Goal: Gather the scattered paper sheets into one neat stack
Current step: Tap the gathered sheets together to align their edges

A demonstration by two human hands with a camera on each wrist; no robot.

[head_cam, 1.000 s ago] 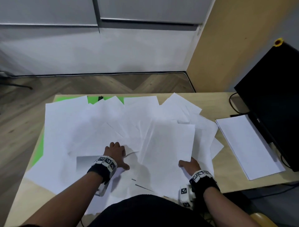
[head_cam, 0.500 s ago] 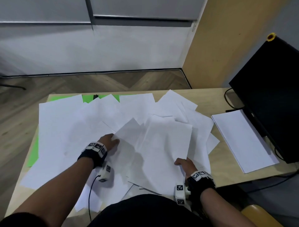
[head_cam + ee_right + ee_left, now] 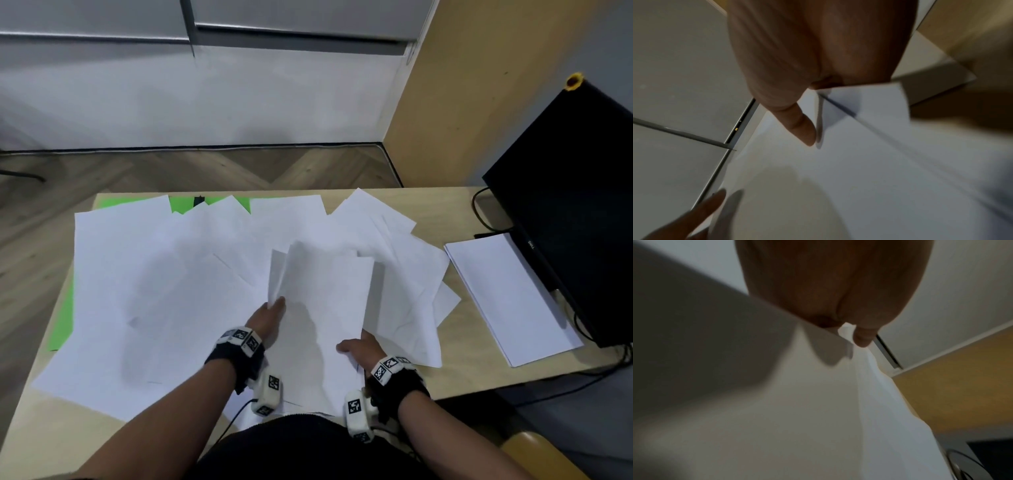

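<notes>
Many white paper sheets (image 3: 154, 274) lie scattered and overlapping across the table (image 3: 51, 428). In the middle, near me, a gathered bundle of sheets (image 3: 325, 301) is held between both hands. My left hand (image 3: 270, 313) pinches the raised left edge of the bundle, which curls upward. In the left wrist view the thumb of my left hand (image 3: 849, 331) lies on the sheet (image 3: 818, 402), with the fingers hidden behind it. My right hand (image 3: 356, 346) grips the bundle's near right corner. The right wrist view shows my right hand (image 3: 812, 113) with its thumb on top of the paper (image 3: 859, 162).
A neat stack of white paper (image 3: 507, 298) lies at the table's right end, beside a black monitor (image 3: 575, 205) with cables (image 3: 479, 212). A green mat (image 3: 63, 322) shows under the sheets at the left and far edges. Wooden floor lies beyond the table.
My left hand has moved right from the left-hand sheets, lifting a sheet and bringing it against the central bundle. My right hand has kept its hold on the bundle's near right corner.
</notes>
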